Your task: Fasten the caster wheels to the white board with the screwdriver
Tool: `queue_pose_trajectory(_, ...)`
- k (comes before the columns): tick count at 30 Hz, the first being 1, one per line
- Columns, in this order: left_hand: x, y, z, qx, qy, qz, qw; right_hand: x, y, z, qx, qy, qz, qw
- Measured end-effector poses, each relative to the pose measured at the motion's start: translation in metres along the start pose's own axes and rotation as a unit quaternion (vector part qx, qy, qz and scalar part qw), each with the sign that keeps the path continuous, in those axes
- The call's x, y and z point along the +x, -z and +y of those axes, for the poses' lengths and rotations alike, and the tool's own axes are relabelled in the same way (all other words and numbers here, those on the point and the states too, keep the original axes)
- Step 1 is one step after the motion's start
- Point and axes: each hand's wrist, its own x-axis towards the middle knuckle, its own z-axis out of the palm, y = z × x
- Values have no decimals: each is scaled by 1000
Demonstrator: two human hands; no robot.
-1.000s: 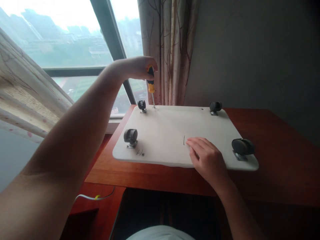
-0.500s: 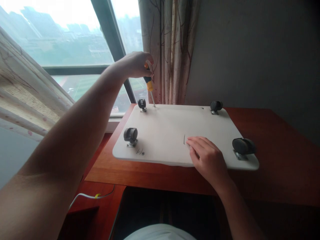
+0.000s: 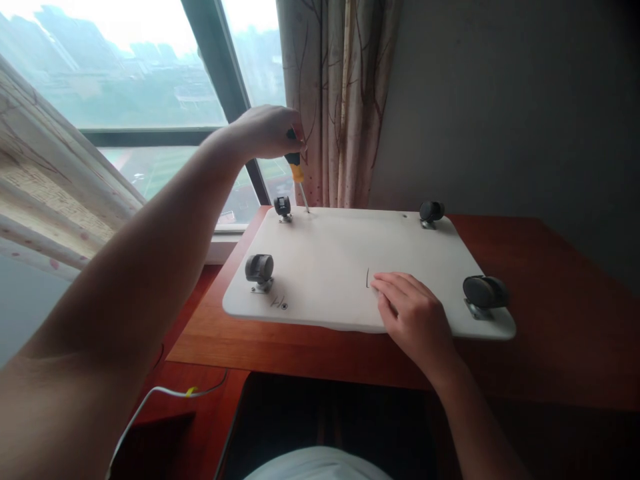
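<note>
A white board (image 3: 330,267) lies flat on a reddish wooden desk (image 3: 550,320), with a black caster wheel near each corner. My left hand (image 3: 267,132) is closed round the yellow and black handle of a screwdriver (image 3: 298,175). The tool stands almost upright, its tip on the board's far left edge beside the far left caster (image 3: 283,207). My right hand (image 3: 413,313) lies flat on the board's near edge, fingers stretched out, next to a small dark pen mark.
Other casters stand at the near left (image 3: 259,269), far right (image 3: 431,212) and near right (image 3: 484,293). A patterned curtain (image 3: 340,100) hangs behind the board. A window is at the left. A white cable with a yellow tie (image 3: 193,392) lies on a lower surface.
My left hand has turned on the screwdriver handle and shifted its grip slightly. The tip stays at the same spot on the board. My right hand has not moved.
</note>
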Motion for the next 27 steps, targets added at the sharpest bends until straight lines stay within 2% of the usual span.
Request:
queue_pose_trajectory(2,0,0,-9,-17,-24,0,1000,0,0,0,0,0,-1,1000)
queue_pose_trajectory(5,0,-3,-18,-27,-12,21,999,0,0,0,0,0,-2,1000)
queue_pose_trajectory(8,0,-6,-22,-44,12,29,999,0,0,0,1,0,-2,1000)
queue_pose_trajectory(13,4,-9,-21,-110,82,-10,991,0,1,0,3,-2,-3,1000)
queue_pose_trajectory(18,1,-8,-21,-161,5,4,987,0,0,1,4,-3,-8,1000)
queue_pose_trajectory(22,-7,-5,-16,-144,-3,32,989,0,0,1,12,-4,-9,1000)
queue_pose_trajectory(24,-14,1,-10,-127,10,73,989,1,0,1,28,-7,-9,1000)
queue_pose_trajectory(27,-33,13,7,-130,27,207,969,4,5,1,78,-26,-13,997)
